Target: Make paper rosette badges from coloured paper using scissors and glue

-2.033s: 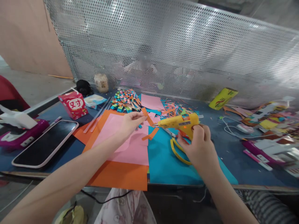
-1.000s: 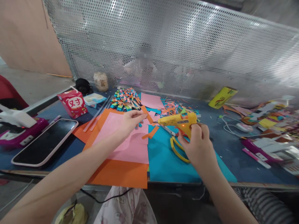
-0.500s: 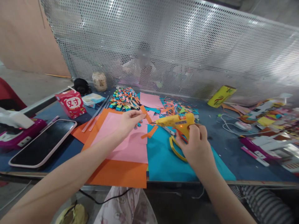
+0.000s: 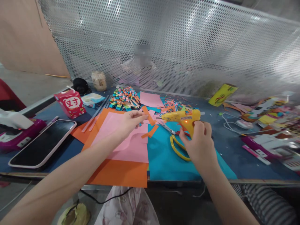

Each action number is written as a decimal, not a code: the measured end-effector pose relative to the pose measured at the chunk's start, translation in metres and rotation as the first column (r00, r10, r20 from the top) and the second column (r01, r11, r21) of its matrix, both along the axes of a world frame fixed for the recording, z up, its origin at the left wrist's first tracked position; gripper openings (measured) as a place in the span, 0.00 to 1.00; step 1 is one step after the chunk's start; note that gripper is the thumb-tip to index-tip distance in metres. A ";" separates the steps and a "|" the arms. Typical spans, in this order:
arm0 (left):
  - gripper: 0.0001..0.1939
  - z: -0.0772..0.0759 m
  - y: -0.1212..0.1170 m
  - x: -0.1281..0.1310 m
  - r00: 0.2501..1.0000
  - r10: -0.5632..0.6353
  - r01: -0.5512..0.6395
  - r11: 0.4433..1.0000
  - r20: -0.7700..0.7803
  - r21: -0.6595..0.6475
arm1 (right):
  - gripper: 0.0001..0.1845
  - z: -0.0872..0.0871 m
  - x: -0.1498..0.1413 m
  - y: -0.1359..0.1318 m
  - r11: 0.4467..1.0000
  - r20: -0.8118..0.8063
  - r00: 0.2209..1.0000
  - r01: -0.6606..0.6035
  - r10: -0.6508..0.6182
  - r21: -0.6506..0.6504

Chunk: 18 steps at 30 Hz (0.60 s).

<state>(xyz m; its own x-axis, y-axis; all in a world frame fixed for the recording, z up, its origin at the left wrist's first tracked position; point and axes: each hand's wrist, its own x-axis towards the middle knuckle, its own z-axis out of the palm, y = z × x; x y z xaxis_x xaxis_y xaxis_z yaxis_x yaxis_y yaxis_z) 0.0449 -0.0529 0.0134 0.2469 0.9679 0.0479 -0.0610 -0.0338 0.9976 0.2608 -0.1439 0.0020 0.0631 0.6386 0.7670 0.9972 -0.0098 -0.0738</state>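
Note:
In my left hand [image 4: 131, 122], the thumb and fingers are pinched together on an orange paper strip [image 4: 150, 118] above the pink sheet [image 4: 122, 147]. My right hand [image 4: 200, 143] is wrapped round the handle of a yellow glue gun [image 4: 180, 117]. Its nozzle points left, a little apart from the strip, and a small orange light glows on its side. Below the gun, yellow-handled scissors [image 4: 177, 150] lie on a blue sheet [image 4: 168, 165], partly covered by my right hand. Another bent orange strip [image 4: 150, 132] rests between the pink and blue sheets.
A pile of folded coloured paper pieces [image 4: 125, 98] and loose paper scraps [image 4: 174, 104] lie at the back, before a perforated metal panel [image 4: 112, 40]. At left are a phone [image 4: 43, 143], a red carton [image 4: 70, 104] and a purple power strip [image 4: 18, 137]. A yellow box [image 4: 222, 94] stands right.
The glue gun and my right hand have moved right and slightly up, so the nozzle is farther from the orange strip. My left hand and the strip have shifted slightly right.

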 end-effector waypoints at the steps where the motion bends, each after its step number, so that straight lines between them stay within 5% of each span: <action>1: 0.06 -0.001 0.001 0.000 1.000 -0.004 0.004 1.000 -0.001 -0.002 | 0.12 0.001 0.003 0.001 1.000 -0.032 0.999 0.008 -0.008 -0.006; 7: 0.06 -0.002 0.003 0.000 1.000 -0.016 0.016 1.000 0.024 0.002 | 0.20 -0.008 0.055 0.017 0.971 -0.242 0.942 0.206 -0.230 -0.123; 11: 0.05 -0.001 0.003 0.001 0.999 0.006 -0.004 0.999 0.045 -0.038 | 0.24 -0.024 0.095 0.031 0.812 -0.311 0.778 0.400 -0.546 -0.426; 13: 0.05 0.001 0.003 0.001 0.999 0.004 -0.002 0.999 0.050 -0.045 | 0.24 -0.019 0.098 0.032 0.745 -0.268 0.734 0.455 -0.624 -0.488; 15: 0.06 0.002 0.002 0.001 0.999 0.002 -0.001 0.999 0.050 -0.037 | 0.23 0.001 0.089 0.026 0.799 -0.209 0.806 0.443 -0.553 -0.406; 18: 0.07 0.002 0.002 0.000 0.999 0.001 -0.001 1.000 0.040 -0.009 | 0.15 0.042 0.063 0.012 0.979 -0.150 0.979 0.112 -0.137 -0.168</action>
